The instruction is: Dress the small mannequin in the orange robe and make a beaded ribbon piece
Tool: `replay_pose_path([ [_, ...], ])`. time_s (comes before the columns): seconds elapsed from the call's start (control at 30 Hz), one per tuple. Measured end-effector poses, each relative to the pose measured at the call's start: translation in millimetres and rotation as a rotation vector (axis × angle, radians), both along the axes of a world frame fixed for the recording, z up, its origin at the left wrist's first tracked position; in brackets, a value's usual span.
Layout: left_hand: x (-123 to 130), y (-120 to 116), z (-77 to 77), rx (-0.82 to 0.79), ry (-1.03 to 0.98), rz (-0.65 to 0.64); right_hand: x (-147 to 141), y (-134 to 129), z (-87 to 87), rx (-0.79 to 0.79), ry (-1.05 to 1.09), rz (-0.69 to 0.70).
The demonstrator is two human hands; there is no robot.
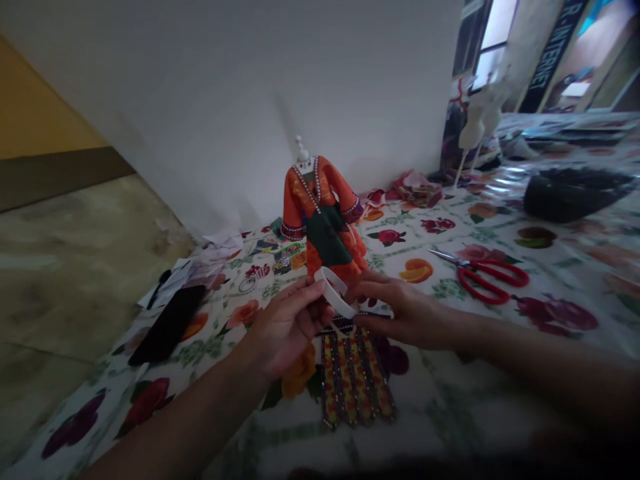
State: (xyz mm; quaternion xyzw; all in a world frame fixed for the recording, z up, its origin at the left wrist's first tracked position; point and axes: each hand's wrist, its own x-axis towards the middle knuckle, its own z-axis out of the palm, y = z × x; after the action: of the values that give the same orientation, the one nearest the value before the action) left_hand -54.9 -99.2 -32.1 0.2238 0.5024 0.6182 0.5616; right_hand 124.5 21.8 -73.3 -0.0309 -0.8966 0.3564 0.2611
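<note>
My left hand (286, 327) and my right hand (403, 311) both pinch a curved white band (334, 291), bent into a loop between them. Its far end is hidden by my fingers. Directly below my hands lies a strip-pleated yellow, red and dark textile panel (354, 377) with a beaded top edge, partly hidden by my right fingers. Beyond the band stands a miniature orange and green embroidered garment (323, 213) on a white display form.
A floral tablecloth (440, 233) covers the work surface. Red-handled scissors (487, 277) lie to the right, a black fabric piece (167, 325) to the left, and a dark fibrous bundle (575, 195) at far right. A white wall (225, 100) rises behind, and the floor (70, 300) lies left.
</note>
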Motion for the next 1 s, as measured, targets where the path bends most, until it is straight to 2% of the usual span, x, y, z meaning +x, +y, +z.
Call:
replay_pose_path([
  [0.1,-3.7,2.3,-4.0,0.005,0.01,-0.03,-1.8,0.5,2.7,-0.038,-0.011,0.03],
  [0.23,-13.5,1.5,-12.4,0.055,0.165,-0.133,-3.6,-0.1,6.3,-0.242,-0.049,0.089],
  [0.37,-22.3,-3.1,-12.6,0.149,0.649,-0.262,-5.7,0.5,3.0,-0.432,-0.058,0.121],
  [0.43,-23.9,-6.8,-10.4,0.192,0.881,-0.222,-6.6,1.3,0.2,-0.516,-0.052,0.137],
  [0.53,-20.7,-13.1,-8.6,0.271,1.105,-0.13,-7.4,2.6,-2.0,-0.631,-0.068,0.156],
  [0.67,-9.8,-18.3,-10.7,0.337,1.378,-0.24,-7.4,3.3,-2.4,-0.769,-0.064,0.158],
  [0.9,-0.9,-11.0,-18.4,0.325,1.415,-0.335,-10.0,2.2,-10.7,-1.144,0.043,0.237],
  [1.0,0.5,-6.8,-18.3,0.376,1.433,-0.354,-10.9,2.3,-13.6,-1.201,0.062,0.253],
])
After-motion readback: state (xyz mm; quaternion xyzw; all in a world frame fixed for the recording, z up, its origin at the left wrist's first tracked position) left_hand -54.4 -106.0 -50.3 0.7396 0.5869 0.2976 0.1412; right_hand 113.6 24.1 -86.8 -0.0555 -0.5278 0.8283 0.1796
